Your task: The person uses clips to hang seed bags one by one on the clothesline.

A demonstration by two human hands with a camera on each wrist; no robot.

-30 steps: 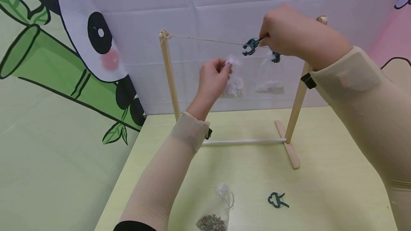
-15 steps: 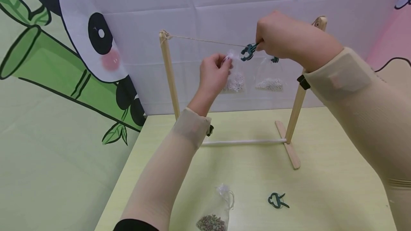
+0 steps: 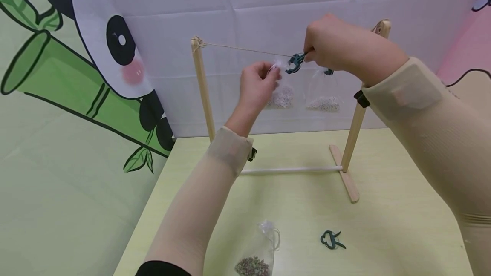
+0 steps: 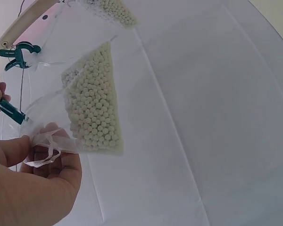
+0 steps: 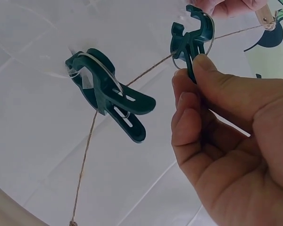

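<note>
A twine line (image 3: 245, 49) runs between the two posts of a wooden rack (image 3: 202, 84). My right hand (image 3: 337, 46) pinches a dark green clip (image 3: 295, 62) (image 5: 191, 42) at the line, its jaws spread. My left hand (image 3: 258, 83) pinches the gathered top of a clear bag of pale beads (image 3: 281, 96) (image 4: 94, 106) just left of that clip. A second green clip (image 3: 328, 71) (image 5: 108, 96) holds another clear bead bag (image 3: 323, 102) on the line, partly hidden behind my right hand.
On the yellow table (image 3: 383, 220) lie a clear bag of brown grains (image 3: 258, 254) near the front edge and a loose green clip (image 3: 331, 239) to its right. A printed panda backdrop (image 3: 115, 46) stands close behind the rack.
My left hand raised the bead bag toward the line and rightward. My right hand brought the spread clip down and left, close to the bag's top.
</note>
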